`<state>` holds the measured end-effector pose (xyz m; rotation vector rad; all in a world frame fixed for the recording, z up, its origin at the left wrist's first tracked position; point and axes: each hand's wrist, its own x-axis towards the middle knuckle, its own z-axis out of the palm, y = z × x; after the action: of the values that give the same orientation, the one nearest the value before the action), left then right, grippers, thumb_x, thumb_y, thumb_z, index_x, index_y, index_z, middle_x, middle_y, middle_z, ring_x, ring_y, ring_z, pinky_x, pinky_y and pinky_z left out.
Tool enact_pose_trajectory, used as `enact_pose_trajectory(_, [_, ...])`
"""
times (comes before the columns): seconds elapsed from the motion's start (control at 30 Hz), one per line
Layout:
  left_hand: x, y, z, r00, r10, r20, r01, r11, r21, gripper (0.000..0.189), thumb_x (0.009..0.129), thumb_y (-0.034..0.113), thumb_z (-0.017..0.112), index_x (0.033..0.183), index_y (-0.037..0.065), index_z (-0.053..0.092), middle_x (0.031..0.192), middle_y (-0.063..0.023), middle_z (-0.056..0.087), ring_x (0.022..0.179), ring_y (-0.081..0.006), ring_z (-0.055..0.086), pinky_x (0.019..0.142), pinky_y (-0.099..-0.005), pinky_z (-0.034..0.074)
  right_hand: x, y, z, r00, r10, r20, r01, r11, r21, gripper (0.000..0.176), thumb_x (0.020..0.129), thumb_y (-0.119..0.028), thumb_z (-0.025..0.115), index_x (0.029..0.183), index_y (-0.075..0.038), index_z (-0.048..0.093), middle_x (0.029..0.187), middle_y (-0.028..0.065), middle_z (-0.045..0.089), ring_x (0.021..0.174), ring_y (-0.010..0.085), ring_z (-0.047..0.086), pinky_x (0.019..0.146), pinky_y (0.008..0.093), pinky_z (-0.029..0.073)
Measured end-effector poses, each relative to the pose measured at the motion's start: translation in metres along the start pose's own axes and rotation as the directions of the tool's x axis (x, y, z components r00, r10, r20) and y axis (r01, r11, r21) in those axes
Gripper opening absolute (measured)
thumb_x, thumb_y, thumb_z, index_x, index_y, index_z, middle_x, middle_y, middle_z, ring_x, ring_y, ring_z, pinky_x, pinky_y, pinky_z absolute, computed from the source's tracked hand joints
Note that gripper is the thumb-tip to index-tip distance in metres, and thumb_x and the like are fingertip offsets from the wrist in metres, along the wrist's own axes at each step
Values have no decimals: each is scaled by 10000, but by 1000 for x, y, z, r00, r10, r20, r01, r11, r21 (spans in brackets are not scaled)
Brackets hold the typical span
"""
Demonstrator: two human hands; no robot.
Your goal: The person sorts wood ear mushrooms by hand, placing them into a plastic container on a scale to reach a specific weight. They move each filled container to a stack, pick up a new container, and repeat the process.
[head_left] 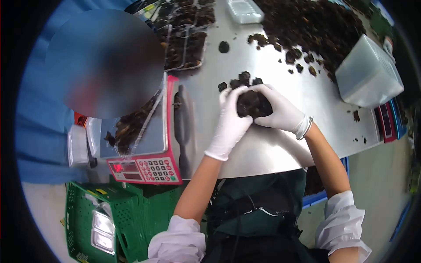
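Note:
Both my hands wear white gloves and meet around a clump of dark brown, fungus-like pieces (253, 103) over the metal table (263, 153). My left hand (232, 120) curls round the clump's left side, and my right hand (283, 109) wraps its right side. Several loose dark pieces (243, 79) lie just beyond my fingers. One more dark piece (224, 47) sits farther off. Left of my hands stands a red-framed scale (149, 170) with a filled clear tray (131, 131) on it.
A large dark heap (307, 26) covers the far right of the table. Filled trays (186, 46) stand far left, an empty tray (245, 11) at the far edge, stacked clear containers (368, 72) at right. Green crates (94, 219) are below left. A blurred round patch hides the upper left.

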<state>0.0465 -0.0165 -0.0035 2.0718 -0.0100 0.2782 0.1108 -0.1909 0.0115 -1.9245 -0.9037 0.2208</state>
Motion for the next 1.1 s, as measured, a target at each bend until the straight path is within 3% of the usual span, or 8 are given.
enact_pose_trajectory(0.13, [3,-9,2,999,-45,9,46,971,-233,649,679,-58,606,1302,113,546,1335,-175,418,1275,-349,463,1106,-376,401,8,-12,0,994,90,65,-90,996,4,622,694,-46,729,1278,-15,515,1185,168,542,1122,290,561,999,356,459])
enact_pose_trajectory(0.33, [16,-10,-13,990,-2,-139,-30,974,-223,616,686,-105,601,1275,65,540,1327,-198,423,1245,-377,484,1080,-391,420,39,-34,0,989,107,103,-107,994,-8,642,684,-10,722,1286,-21,500,1170,130,538,1122,249,567,1015,342,455])
enact_pose_trajectory(0.57, [1,-37,-10,993,-112,22,114,964,-240,637,713,-81,606,1334,10,496,1376,-241,401,1289,-428,437,1114,-416,385,45,-34,16,945,228,235,-156,945,-288,627,655,-45,727,1237,-15,498,1118,200,535,1069,364,553,955,392,470])
enact_pose_trajectory(0.67, [-6,-21,-27,995,-41,-89,14,958,-285,634,729,-73,606,1344,15,482,1376,-252,403,1289,-424,437,1107,-419,386,56,-61,18,966,142,215,-80,959,-273,601,663,-21,713,1227,-16,505,1116,198,530,1068,365,550,944,401,472])
enact_pose_trajectory(0.8, [-9,23,-115,942,155,-298,-164,986,-5,633,756,3,660,1358,27,467,1328,-246,440,1251,-422,479,1081,-444,398,101,-143,27,969,-24,246,60,988,-140,544,685,8,692,1200,-16,520,1094,198,524,1063,374,543,933,411,471])
enact_pose_trajectory(0.93, [-20,28,-214,904,184,-385,-45,938,344,554,784,8,640,1319,19,495,1312,-232,471,1203,-420,521,1050,-442,431,176,-167,77,808,-490,327,540,838,-78,509,692,13,689,1173,-7,523,1139,205,523,1070,392,551,943,409,480])
enact_pose_trajectory(1.0, [-28,16,-248,899,118,-423,40,937,346,485,790,22,581,1273,5,545,1269,-222,530,1196,-404,541,1013,-432,452,207,-165,109,747,-553,368,587,809,23,513,698,-7,702,1180,-9,526,1176,203,515,1112,408,549,962,406,482])
enact_pose_trajectory(1.1, [-49,0,-278,926,29,-377,161,871,464,507,796,25,567,1302,36,556,1316,-217,531,1184,-395,558,1013,-420,449,236,-174,135,698,-347,627,536,833,-136,629,695,-36,743,1283,-66,521,1265,182,502,1205,385,519,1037,394,449])
